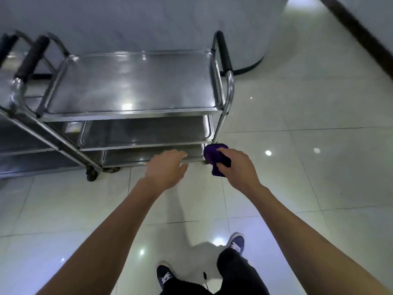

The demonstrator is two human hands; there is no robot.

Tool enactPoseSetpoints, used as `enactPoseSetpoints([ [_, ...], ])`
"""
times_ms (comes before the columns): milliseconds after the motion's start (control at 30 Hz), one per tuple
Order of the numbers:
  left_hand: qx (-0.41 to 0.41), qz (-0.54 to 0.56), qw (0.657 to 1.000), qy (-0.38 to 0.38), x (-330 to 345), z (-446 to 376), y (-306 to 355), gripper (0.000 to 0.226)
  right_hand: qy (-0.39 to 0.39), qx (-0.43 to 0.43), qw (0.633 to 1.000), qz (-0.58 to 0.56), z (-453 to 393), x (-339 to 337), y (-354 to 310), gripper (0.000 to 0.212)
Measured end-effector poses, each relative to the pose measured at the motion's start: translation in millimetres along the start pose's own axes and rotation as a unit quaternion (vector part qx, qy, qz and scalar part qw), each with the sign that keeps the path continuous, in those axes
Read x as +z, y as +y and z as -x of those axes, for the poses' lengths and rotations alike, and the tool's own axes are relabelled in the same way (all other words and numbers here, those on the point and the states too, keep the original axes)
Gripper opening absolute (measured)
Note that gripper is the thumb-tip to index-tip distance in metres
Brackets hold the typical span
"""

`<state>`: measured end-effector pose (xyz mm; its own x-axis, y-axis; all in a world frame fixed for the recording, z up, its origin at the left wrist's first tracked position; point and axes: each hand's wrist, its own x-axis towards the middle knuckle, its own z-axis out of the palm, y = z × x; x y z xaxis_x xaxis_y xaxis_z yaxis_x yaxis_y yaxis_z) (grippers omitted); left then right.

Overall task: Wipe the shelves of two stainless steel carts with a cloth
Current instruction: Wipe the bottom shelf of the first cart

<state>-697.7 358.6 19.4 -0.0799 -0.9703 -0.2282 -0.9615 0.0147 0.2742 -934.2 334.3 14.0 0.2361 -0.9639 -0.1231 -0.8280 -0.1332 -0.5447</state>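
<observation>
- Both arms are reaching forward and down from the bottom of the view, over the pale tiled floor [297,188], with the person's dark shoes [235,243] showing beneath them.
- The right hand [236,165] is gripping a bunched purple cloth [214,158], fingers curled round it, so the cloth is sticking out toward the cart and slightly left of the knuckles.
- The left hand [168,167] is holding nothing; its fingers are lying loosely spread, tips pointing forward at the front lip of the bottom shelf [153,155].
- The near cart [136,86] is standing just ahead of both hands, its long axis running left to right across the view, so a wipe would be travelling sideways along each shelf.
- The cloth is hanging by the cart's front right leg [221,124], level in the view with the bottom shelf's right end; whether it is touching metal, I cannot tell.
- The right hand is the one carrying the cloth and lying nearer that corner, so I judge it is starting low at the right end and working leftward.
- The top shelf [136,81] and middle shelf [146,133] are lying farther and higher.
- A second cart [23,67] is standing at the left edge, partly cut off, well apart from the cloth.
</observation>
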Motion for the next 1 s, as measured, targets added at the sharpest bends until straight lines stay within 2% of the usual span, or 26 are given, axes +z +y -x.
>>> enactPoseSetpoints([
  [167, 0.057, -0.016, 0.998, 0.026, -3, -51, 111, 0.03, 0.064, 0.031, 0.997, -0.034, 11, -81, 92, 0.046],
  [367, 0.095, -0.012, 0.995, 0.006, 11, -118, 247, 0.043, 0.096, 0.055, 0.992, -0.052, 5, -168, 194, 0.046],
  [500, 0.131, -0.016, 0.991, 0.02, 15, -157, 311, 0.044, 0.116, 0.063, 0.989, -0.068, -12, -210, 238, 0.044],
  [700, 0.108, -0.001, 0.994, 0.012, 14, -233, 339, 0.046, 0.107, 0.065, 0.99, -0.062, -81, -243, 287, 0.043],
  [1000, 0.066, 0.014, 0.998, 0.017, -12, -409, 335, 0.048, 0.071, 0.025, 0.997, -0.011, -257, -290, 310, 0.046],
])
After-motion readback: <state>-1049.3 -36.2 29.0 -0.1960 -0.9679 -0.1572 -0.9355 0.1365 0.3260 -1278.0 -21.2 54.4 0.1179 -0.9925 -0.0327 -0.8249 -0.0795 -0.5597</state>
